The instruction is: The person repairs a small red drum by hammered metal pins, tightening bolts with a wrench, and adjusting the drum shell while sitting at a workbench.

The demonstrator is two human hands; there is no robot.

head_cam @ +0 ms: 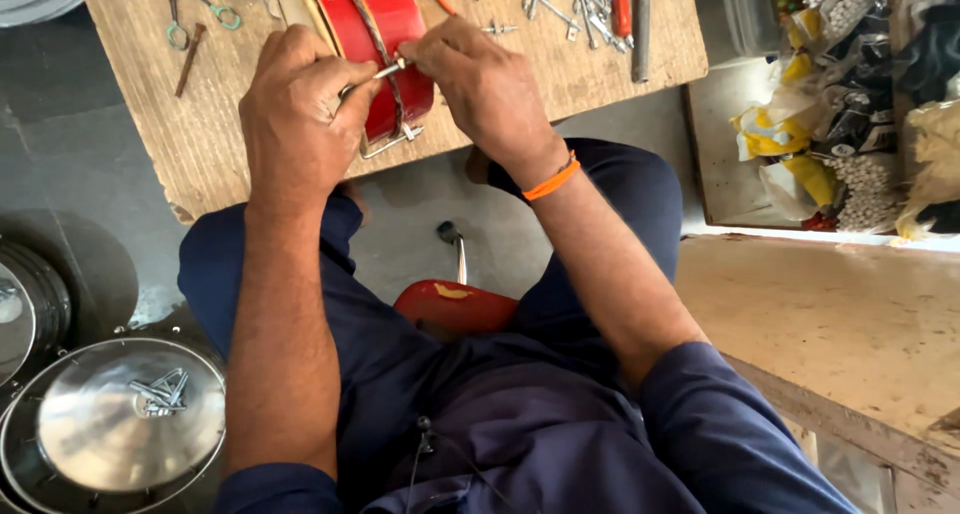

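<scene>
Red drum [395, 34] at near tabletop [200, 144] edge; left hand [300, 114], right hand [480, 79] both pinch metal pin [392, 70] on it; loose screws [570, 9] crowd far right.

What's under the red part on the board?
The red part lies on the wooden board; a metal clip shows at its near end. Both hands cover its middle.

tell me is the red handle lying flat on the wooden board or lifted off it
Lying flat. The red handle rests lengthwise on the wooden board, with the left hand and right hand pressing a thin metal piece against it.
</scene>
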